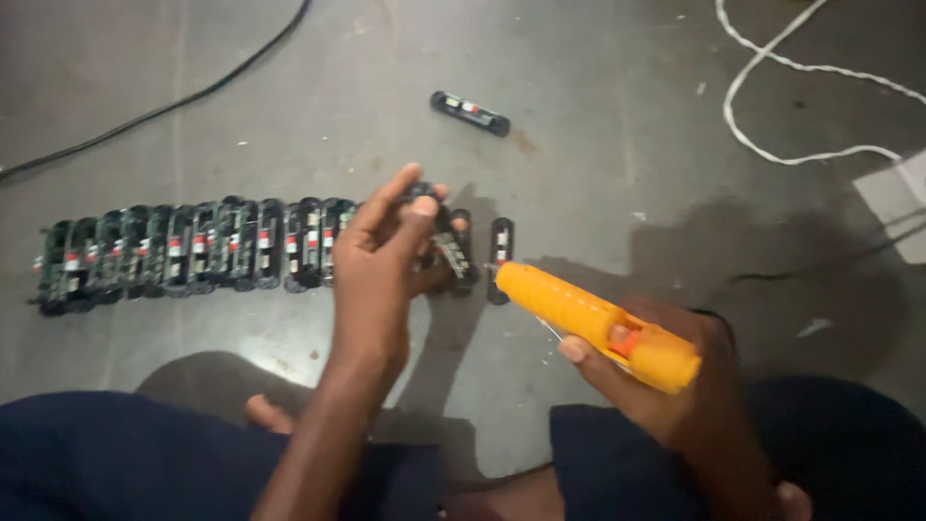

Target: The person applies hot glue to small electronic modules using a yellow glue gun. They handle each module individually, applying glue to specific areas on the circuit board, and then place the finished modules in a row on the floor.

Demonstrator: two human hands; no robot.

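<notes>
**Small black board in one hand, glue gun in the other**

Head view: the left hand [381, 256] pinches a small black circuit board [436, 230] between thumb and fingertips, its grip closed on it above the grey floor [598, 174]. The right hand [666, 371] is wrapped around an orange glue gun [593, 323], nozzle pointing toward the board. A row of similar boards [183, 253] lies on the floor to the left; one board [470, 113] lies apart farther off, near a white cord [772, 68].

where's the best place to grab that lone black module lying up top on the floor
Probably pinch the lone black module across its narrow width at mid-length, coming from above: it lies flat on the floor, long and slim, with open space all round.
</notes>
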